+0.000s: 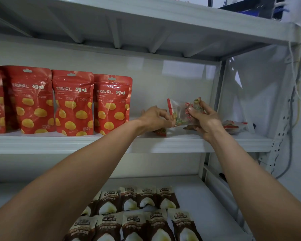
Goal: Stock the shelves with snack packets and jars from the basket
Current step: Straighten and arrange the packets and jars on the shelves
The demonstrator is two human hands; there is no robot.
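where the middle shelf (59, 143) nears its right end, both hands meet on one clear snack packet (182, 110) with red trim, held upright just above the shelf board.
left hand (155, 119): fingers curled, pinching the packet's lower left corner.
right hand (208, 121): thumb across the front, fingers curled behind, gripping the packet's right side.
surface: grey metal shelving, pale back wall; upper shelf (146, 23) seen from below; lower shelf (198, 195) beneath the arms; loose cables (293, 80) hang past the right upright.
count, clear red-trimmed packets: three. one held; second packet (161, 132) lying at the front edge under the left hand, mostly hidden; third packet (234, 126) lying flat near the right end.
count, red pouches (73, 103): four, standing in a row along the left half, the leftmost cut off by the frame.
count, brown-and-white packets (134, 223): ten in view, two rows of five, on the lower shelf.
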